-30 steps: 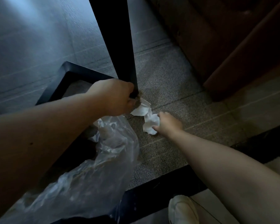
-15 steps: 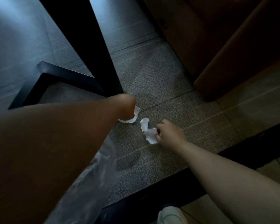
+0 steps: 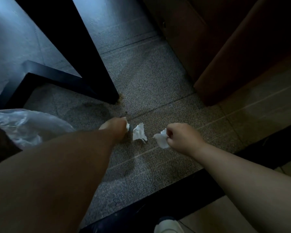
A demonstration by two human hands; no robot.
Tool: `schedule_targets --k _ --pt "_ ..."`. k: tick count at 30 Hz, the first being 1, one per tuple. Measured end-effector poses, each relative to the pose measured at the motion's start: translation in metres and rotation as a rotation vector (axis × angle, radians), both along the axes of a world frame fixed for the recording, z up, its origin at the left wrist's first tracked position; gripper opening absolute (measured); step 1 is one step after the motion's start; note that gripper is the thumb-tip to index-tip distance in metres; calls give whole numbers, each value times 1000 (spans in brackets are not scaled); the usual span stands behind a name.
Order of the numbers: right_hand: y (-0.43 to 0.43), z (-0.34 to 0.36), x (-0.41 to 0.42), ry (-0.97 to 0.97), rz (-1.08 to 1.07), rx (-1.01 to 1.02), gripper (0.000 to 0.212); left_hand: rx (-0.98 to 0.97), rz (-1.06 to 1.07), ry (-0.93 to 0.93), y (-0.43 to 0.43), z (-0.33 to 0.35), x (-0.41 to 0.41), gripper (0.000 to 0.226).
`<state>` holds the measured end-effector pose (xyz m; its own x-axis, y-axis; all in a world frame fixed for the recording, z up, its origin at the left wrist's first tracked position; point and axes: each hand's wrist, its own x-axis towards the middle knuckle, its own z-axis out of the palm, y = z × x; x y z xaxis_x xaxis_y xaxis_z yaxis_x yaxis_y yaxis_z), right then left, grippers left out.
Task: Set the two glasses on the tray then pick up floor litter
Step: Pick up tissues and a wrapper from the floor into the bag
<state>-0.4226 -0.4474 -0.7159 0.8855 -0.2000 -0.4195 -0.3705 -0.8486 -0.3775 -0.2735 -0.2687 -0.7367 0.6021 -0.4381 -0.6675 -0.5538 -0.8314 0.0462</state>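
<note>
Hands have parted — a paper scrap [image 3: 161, 139] in the right grip [image 3: 180, 137].

I see three scraps of crumpled white paper low over the grey carpet. One scrap [image 3: 162, 140] is pinched in my right hand [image 3: 180, 137]. A second, larger scrap [image 3: 139, 134] sits between my hands, just beside my left hand [image 3: 115, 129]. A small sliver [image 3: 127, 126] shows at my left fingertips.

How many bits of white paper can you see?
3: one pinched in the left hand, one loose on the carpet between the hands, one in the right hand. More may be hidden.
</note>
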Motion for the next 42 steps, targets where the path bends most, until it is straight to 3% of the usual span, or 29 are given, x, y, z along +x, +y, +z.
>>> schedule_targets --k 2,5,8,11,14,18,22,24,29,33,35,37,40,42 --pt "5 1 11 -13 16 22 6 31 -111 -25 -3 12 5 25" --pt "20 -2 29 6 71 61 44 37 -211 -31 -14 39 24 24" --pt "42 -7 51 51 174 66 58 -93 -319 -92 -20 83 40 28" --pt "64 -17 66 200 214 5 55 -211 -422 -119 -9 128 38 34" --pt "74 -22 76 318 286 -118 36 -292 -452 -123 12 164 26 28" --pt "76 -17 68 455 301 -101 28 -433 -414 -193 59 200 13 30" --pt "74 -4 54 184 37 -52 9 -535 -263 -254 116 235 4 29" --pt "85 30 57 -8 -66 66 22 -536 -167 -256 150 253 -3 26" --pt "142 157 59 -369 63 358 26 -327 -87 -328 222 256 -25 31" --pt "199 199 72 -468 286 335 10 -93 -95 -287 247 224 -33 29" --pt "225 200 82 -472 425 295 10 -93 -113 -265 257 215 -34 20" --pt "242 195 90 -350 547 159 7 -121 -120 -282 264 215 -34 21" --pt "259 195 100 -165 656 -120 36 -199 -117 -391 284 233 -42 21" --pt "270 204 103 -164 670 -169 46 -298 -107 -487 310 245 -49 22"
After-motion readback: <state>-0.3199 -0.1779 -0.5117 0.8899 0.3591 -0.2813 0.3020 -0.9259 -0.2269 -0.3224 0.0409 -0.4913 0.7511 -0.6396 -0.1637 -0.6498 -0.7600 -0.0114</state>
